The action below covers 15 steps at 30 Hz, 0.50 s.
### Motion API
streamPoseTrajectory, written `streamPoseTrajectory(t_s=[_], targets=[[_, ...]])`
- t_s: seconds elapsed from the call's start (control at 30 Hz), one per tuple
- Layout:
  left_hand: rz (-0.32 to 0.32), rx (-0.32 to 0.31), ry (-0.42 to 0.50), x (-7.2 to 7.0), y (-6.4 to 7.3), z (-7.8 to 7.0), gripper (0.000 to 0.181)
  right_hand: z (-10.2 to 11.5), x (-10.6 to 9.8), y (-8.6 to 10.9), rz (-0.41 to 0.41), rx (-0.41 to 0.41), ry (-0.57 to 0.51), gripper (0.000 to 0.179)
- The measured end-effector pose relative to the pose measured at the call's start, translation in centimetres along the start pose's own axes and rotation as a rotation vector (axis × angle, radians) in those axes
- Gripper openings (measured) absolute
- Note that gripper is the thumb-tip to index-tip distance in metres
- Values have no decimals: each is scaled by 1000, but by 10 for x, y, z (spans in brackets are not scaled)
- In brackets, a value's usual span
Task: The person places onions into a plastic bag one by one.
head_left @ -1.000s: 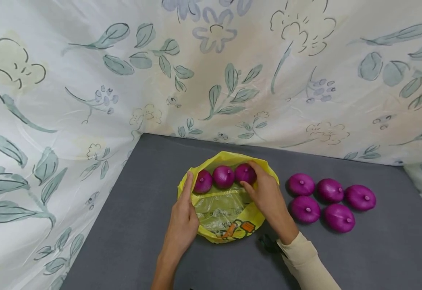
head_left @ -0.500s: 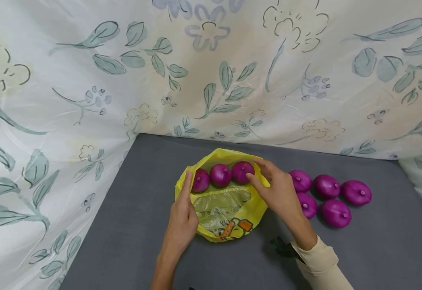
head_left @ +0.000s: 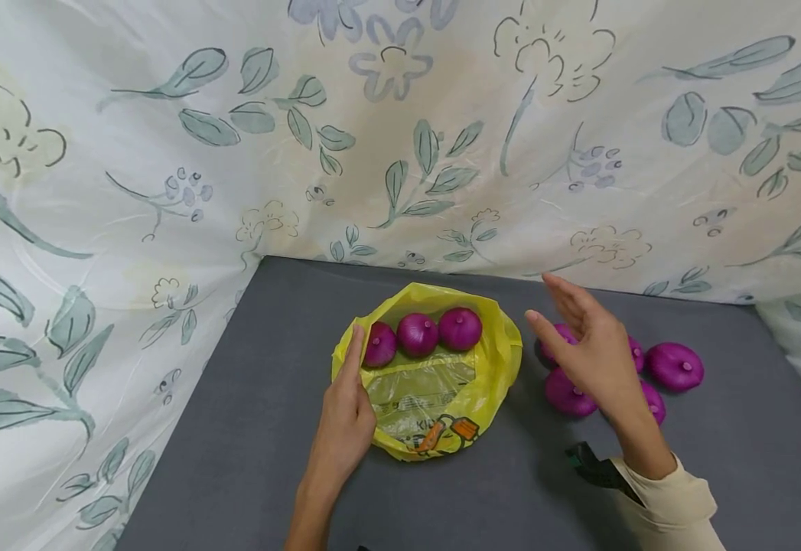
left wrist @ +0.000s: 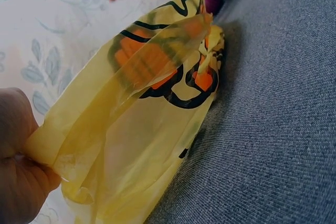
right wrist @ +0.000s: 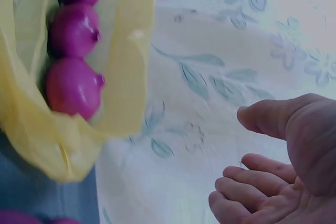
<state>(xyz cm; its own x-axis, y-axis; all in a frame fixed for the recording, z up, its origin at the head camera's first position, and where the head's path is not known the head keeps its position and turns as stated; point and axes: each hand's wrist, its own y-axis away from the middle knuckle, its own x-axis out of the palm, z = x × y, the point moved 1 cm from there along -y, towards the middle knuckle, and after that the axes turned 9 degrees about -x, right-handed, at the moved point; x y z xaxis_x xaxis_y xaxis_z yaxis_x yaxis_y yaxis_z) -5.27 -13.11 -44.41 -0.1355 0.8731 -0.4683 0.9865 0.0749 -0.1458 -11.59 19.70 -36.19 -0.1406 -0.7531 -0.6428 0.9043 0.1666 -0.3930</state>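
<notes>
A yellow plastic bag (head_left: 503, 337) lies with its mouth spread wide in the head view. Three purple onions (head_left: 418, 334) sit in a row along its far inside wall. My left hand (head_left: 346, 413) pinches the bag's left rim between thumb and fingers, which the left wrist view shows from close up. To the right of the bag, my right hand (head_left: 596, 360) hangs in the air above more onions, thumb and fingers apart and nothing held. The right wrist view shows that hand's bare palm (right wrist: 315, 150) side, with the bagged onions beyond it.
Several loose onions (head_left: 675, 366) rest on the dark grey table (head_left: 249, 459) at the right, partly covered by my right hand. A floral cloth (head_left: 400, 138) hangs behind the table and along its sides. A black strap (head_left: 600, 468) is at my right wrist.
My right hand has let go of the rightmost onion in the bag, come out over the rim and moved right above the loose onions. My left hand stays on the rim.
</notes>
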Motion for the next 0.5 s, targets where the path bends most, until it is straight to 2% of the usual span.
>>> streamPoseTrajectory(t_s=[0.27, 0.5], targets=[[-2, -2, 12, -1, -1, -3, 81, -14, -37, 7, -45, 80, 8, 72], [-9, 5, -1, -3, 1, -3, 79, -36, -69, 26, -73, 183, 35, 75]])
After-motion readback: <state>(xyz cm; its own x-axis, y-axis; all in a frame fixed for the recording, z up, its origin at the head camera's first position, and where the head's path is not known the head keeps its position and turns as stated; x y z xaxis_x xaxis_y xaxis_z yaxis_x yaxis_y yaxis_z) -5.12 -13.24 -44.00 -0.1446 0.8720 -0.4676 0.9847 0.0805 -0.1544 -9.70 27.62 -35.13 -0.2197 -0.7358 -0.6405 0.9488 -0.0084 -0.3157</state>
